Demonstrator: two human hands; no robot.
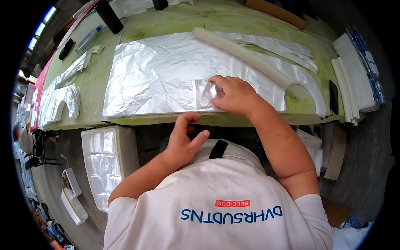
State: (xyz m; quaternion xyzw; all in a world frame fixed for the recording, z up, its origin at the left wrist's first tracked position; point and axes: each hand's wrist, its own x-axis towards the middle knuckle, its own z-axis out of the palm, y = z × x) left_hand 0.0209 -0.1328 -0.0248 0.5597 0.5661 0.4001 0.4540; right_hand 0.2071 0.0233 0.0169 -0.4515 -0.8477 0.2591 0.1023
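White, shiny plastic bags (146,79) lie in a flat, wrinkled stack along the front of the green-covered table. On top of them rests a small folded plastic packet (201,95), near the stack's front edge. My right hand (236,96) is closed on the packet's right side, thumb and forefinger curled round a bunched part of it. Just off the table's front edge, my left hand (183,141) hovers with thumb and fingers apart, holding nothing. A long pale roll or tube (241,56) lies slantwise across the bags, beyond my right hand.
Below the table at left stands a white box (109,166) packed with folded plastic packets. A black phone (333,96) lies at the table's right end. A bottle (88,40), a black cylinder (109,16) and more bags (62,100) occupy the left side.
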